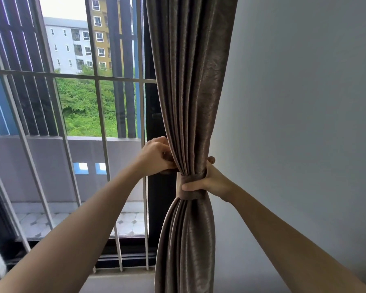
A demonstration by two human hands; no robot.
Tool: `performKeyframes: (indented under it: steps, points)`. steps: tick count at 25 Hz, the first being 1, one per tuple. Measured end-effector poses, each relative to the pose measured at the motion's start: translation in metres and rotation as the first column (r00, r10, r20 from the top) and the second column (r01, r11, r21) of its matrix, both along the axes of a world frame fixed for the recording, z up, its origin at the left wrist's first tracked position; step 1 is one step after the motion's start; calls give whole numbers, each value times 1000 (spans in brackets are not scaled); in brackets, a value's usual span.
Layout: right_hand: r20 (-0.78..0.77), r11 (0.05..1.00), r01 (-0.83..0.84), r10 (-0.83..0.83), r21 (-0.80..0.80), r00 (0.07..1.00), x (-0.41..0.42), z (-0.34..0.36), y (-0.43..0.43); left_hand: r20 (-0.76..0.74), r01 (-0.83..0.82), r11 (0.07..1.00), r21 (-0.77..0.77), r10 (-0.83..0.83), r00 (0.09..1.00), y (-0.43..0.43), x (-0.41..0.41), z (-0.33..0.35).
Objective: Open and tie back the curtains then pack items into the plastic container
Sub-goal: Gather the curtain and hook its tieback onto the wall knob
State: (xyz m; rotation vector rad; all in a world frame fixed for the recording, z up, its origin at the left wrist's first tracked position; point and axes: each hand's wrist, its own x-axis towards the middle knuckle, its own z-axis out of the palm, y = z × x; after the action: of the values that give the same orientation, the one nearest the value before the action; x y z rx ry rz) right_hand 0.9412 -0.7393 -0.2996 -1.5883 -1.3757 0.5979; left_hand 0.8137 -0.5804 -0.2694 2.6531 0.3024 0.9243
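A brown curtain [190, 85] hangs gathered into a tight bundle at the window's right edge, next to the wall. A matching brown tieback band [191, 194] is wrapped around its waist. My right hand [211, 182] grips the bundle from the right, thumb across the band. My left hand [156, 157] is closed on the band's end at the curtain's left edge, just above the waist. No plastic container is in view.
White metal bars [99, 106] cover the glass door on the left, with a dark door frame [156, 208] behind the curtain. A plain grey wall [294, 123] fills the right side. A tiled balcony and buildings lie outside.
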Motion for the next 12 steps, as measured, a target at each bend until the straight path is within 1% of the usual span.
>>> performKeyframes:
  steps: [1, 3, 5, 7, 8, 10, 11, 12]
  points:
    - [2, 1000, 17, -17, -10, 1000, 0, -1, 1, 56, -3, 996, 91, -2, 998, 1, 0, 4]
    - [1, 999, 46, -46, -16, 999, 2, -1, 2, 85, -109, 978, 177, 95, 992, 4, 1, 6]
    - [5, 999, 46, -46, -13, 999, 4, -1, 2, 68, -233, 952, 198, 224, 972, 12, 0, 0]
    - [3, 999, 47, -47, -2, 999, 4, -2, 3, 27, -278, 941, 194, 278, 960, 17, -2, -4]
    - [-3, 998, 56, -56, 5, 998, 4, -3, 4, 14, -256, 949, 185, 258, 966, 18, -4, -3]
    - [-11, 997, 74, -73, 22, 997, 6, -5, 6, -30, -137, 981, 137, 143, 989, 16, -7, -2]
    - [-13, 996, 78, -78, 31, 997, 7, -6, 6, -55, -65, 995, 73, 69, 996, 15, -7, -3]
    - [-12, 996, 76, -76, 40, 997, 8, -6, 7, -77, -12, 999, -49, 8, 997, 12, -8, -3]
